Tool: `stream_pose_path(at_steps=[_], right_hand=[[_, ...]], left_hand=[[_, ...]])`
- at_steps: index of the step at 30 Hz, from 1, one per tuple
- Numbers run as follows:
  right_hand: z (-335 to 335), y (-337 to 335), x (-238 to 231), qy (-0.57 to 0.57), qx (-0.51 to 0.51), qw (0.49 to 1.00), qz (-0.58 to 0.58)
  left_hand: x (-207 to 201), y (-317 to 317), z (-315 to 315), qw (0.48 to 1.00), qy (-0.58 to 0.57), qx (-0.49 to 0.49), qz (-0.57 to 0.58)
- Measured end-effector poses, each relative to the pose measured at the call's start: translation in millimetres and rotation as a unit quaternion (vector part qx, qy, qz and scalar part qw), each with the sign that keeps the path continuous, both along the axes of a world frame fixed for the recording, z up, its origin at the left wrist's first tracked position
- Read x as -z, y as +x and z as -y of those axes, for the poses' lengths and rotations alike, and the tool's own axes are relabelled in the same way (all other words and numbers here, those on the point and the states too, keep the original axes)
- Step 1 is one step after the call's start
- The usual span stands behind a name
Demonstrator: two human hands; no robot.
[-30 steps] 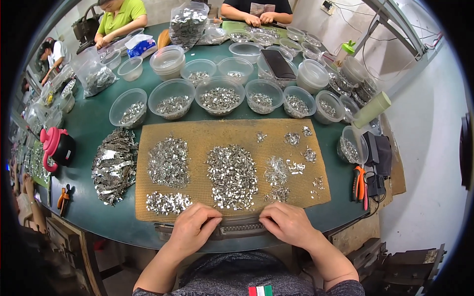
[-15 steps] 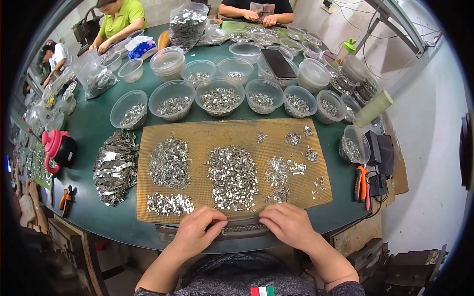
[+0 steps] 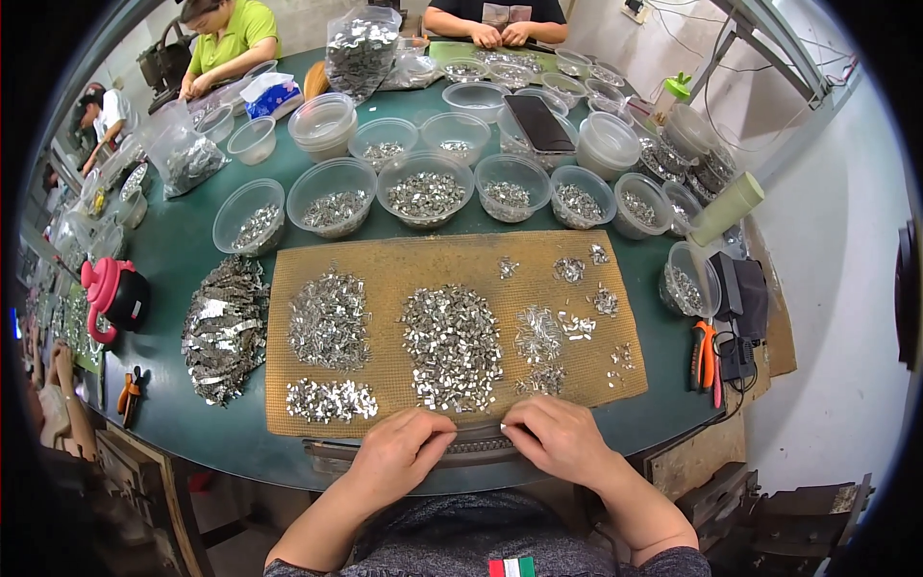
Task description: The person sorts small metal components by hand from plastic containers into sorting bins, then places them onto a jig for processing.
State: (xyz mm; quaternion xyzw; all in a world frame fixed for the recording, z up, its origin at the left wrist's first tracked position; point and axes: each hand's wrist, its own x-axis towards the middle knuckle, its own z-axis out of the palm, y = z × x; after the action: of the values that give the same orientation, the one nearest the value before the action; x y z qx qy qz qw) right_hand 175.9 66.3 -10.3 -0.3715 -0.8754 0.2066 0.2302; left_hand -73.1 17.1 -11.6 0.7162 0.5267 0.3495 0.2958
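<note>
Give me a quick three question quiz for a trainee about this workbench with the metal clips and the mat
1. True or false: both hands rest on the long metal strip at the table's near edge.
2. What lies under the piles of small metal pieces? A) tan mat B) blue tray C) newspaper
3. What orange-handled tool lies right of the mat?

Key:
1. True: left hand and right hand both touch it.
2. A, the tan mat.
3. Pliers.

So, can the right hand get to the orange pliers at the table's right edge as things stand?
Probably yes. The right hand rests at the mat's near edge, and the orange pliers lie on the same side, with only bare green table between them.
</note>
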Motion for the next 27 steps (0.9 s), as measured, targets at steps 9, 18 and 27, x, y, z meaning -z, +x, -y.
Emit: stream_pose_path(at_steps=[9,18,27], right_hand=[[16,1,-4,-0.007,-0.021,1.000,0.009],[-2,-12,4,-0.006,0.049,0.999,0.009],[-12,-21,17,0.076,0.048,0.993,0.082]], left_hand=[[4,0,0,1.000,-0.014,0.002,0.015],[0,4,2,0.999,-0.019,0.035,0.020],[4,36,-8,0.993,0.032,0.109,-0.030]])
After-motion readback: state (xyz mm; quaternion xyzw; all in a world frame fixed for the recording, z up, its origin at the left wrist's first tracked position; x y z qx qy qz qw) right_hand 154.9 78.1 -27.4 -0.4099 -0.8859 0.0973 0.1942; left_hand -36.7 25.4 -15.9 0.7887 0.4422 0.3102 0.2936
